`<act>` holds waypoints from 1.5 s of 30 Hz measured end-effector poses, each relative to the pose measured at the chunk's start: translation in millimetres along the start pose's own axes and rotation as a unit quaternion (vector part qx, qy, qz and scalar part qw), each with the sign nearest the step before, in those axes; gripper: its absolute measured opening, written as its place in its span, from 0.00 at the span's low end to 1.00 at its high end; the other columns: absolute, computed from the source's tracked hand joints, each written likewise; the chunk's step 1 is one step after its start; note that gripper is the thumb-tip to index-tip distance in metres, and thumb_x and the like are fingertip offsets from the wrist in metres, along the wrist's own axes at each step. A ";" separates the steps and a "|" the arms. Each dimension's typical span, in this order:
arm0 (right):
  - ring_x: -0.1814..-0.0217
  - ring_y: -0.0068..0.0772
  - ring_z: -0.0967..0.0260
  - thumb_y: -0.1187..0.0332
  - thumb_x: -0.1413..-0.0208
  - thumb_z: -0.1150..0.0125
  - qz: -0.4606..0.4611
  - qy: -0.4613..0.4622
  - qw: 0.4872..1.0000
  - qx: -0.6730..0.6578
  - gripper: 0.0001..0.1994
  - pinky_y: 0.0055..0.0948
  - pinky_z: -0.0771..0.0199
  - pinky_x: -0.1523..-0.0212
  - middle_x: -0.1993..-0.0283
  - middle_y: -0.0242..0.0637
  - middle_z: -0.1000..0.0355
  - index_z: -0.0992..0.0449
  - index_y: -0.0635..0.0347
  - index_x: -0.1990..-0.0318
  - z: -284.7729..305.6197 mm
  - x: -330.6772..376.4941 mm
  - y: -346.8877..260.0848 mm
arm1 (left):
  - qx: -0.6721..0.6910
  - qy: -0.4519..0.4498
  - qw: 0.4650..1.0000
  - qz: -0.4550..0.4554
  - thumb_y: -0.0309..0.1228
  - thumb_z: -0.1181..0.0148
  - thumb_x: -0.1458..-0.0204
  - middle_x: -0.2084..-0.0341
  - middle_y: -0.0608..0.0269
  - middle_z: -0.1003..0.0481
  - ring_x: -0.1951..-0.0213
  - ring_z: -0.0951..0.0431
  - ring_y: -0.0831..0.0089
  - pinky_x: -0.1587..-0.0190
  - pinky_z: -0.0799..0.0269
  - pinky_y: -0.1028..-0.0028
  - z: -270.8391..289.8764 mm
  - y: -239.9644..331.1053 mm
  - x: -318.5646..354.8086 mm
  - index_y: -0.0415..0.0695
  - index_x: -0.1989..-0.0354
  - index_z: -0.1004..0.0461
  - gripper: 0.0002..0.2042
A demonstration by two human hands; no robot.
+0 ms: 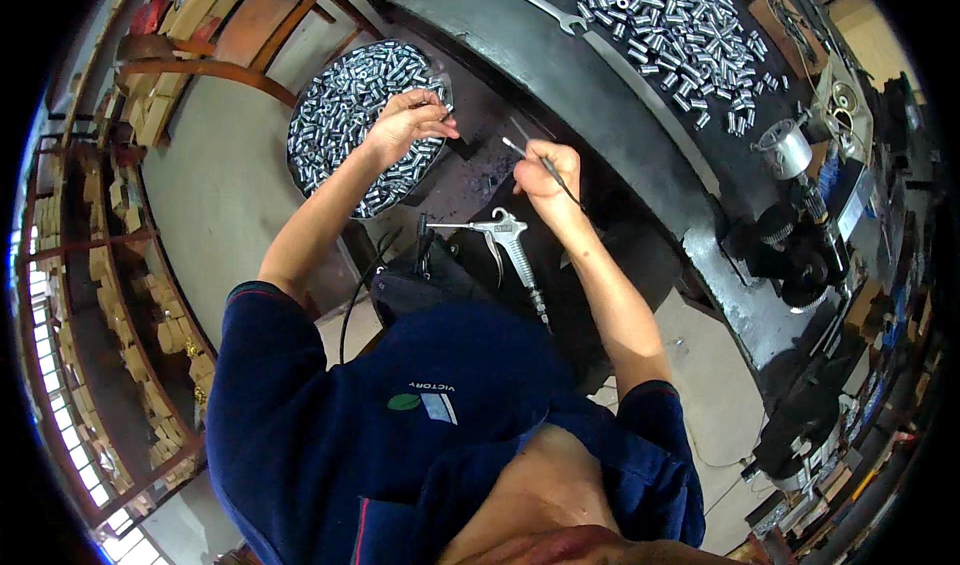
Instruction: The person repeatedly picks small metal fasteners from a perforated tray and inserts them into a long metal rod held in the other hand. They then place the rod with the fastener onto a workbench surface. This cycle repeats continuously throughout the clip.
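Note:
My left hand (pixel 408 125) is above a round container's heap of small shiny metal sleeves (pixel 345 95). Its fingers are curled together, and whatever they may pinch is too small to make out. To its right, my right hand (pixel 548 177) is closed around a slim, dark, pen-like tool (pixel 553 172) with a pale tip, which points up and to the left. A silver air blow gun (pixel 508 233) lies just below my hands, its thin nozzle pointing left and its hose end toward me.
On the dark workbench (pixel 640 85) are a pile of similar metal sleeves (pixel 690 40) and an open-end wrench (pixel 530 0). A machine with a round metal chuck (pixel 783 150) stands at the right. A wooden chair (pixel 265 30) is at the far left, near shelves with boxes (pixel 130 335).

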State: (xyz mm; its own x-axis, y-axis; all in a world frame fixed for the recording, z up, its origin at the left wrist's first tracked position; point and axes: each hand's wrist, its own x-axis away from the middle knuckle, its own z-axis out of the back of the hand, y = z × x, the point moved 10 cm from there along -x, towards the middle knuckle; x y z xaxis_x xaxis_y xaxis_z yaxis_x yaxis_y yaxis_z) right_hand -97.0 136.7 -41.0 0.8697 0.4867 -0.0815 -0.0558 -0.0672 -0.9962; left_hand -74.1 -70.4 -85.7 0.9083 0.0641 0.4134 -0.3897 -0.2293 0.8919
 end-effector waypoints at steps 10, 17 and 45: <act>0.84 0.15 0.53 0.73 0.65 0.48 0.013 0.008 1.000 0.024 0.09 0.24 0.53 0.85 0.88 0.35 0.54 0.42 0.64 0.86 -3.3 5.5 29.2 | 0.059 -0.061 0.996 0.031 0.26 0.45 0.50 0.72 0.47 0.25 0.68 0.21 0.59 0.58 0.26 0.67 -44.2 -3.7 5.2 0.36 0.63 0.34 0.09; 0.87 0.20 0.54 0.73 0.66 0.48 0.099 0.009 0.994 0.038 0.09 0.26 0.51 0.86 0.88 0.41 0.53 0.41 0.64 0.87 4.1 6.7 -4.9 | 0.075 -0.056 0.992 0.086 0.28 0.48 0.49 0.72 0.45 0.25 0.71 0.21 0.59 0.60 0.25 0.65 -64.7 -19.9 6.6 0.35 0.64 0.33 0.09; 0.90 0.29 0.45 0.74 0.65 0.45 0.233 0.032 0.967 0.093 0.12 0.27 0.47 0.87 0.90 0.40 0.47 0.44 0.62 0.87 14.8 19.6 -43.0 | -0.092 -0.084 0.992 0.010 0.33 0.43 0.48 0.76 0.57 0.25 0.72 0.23 0.70 0.65 0.27 0.74 -112.7 22.3 22.9 0.35 0.66 0.28 0.11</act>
State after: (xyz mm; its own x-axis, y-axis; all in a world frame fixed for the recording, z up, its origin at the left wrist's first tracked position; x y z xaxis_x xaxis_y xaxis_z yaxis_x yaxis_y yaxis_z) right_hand -84.9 162.0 -0.3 0.7570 0.3851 -0.5279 -0.5321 -0.1057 -0.8401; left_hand -79.1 35.4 -35.7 0.9067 -0.1043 0.4087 -0.4150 -0.0468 0.9086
